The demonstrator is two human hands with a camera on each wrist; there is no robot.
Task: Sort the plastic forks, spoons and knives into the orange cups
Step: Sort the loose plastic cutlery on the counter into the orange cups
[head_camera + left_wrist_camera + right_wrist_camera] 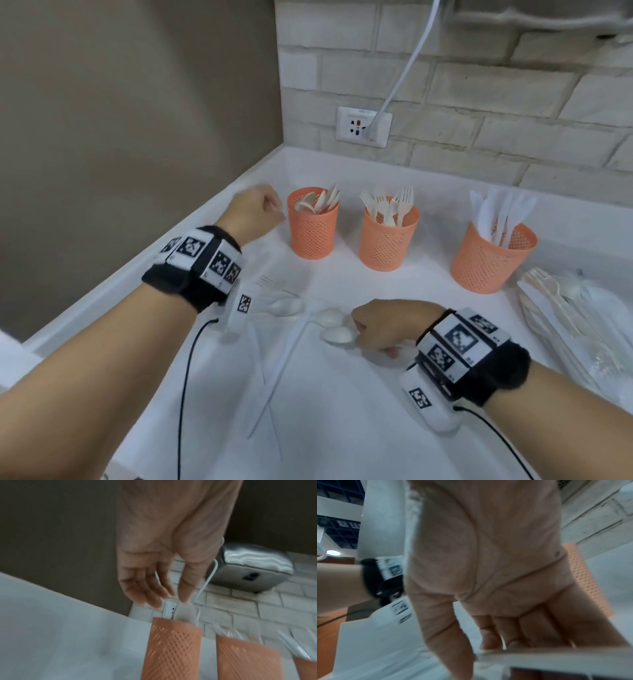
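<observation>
The left hand (154, 566) hung beside the spoon cup (312, 222) with fingers loosely apart, holding nothing. The right hand (387, 329) pinched a white spoon (337, 335) on the white desk (342, 411), below a brick wall (513, 102).

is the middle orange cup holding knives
No, the middle cup holds forks; the knives stand in the right cup.

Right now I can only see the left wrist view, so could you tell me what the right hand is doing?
Observer: The right hand is low on the counter, fingers curled round a loose spoon.
Operator: Thank you. Is much still unsorted?
Observer: Yes. Another spoon and a knife lie near that hand.
Operator: Anything elsewhere?
Observer: A cutlery pile lies right of the knife cup.
</observation>
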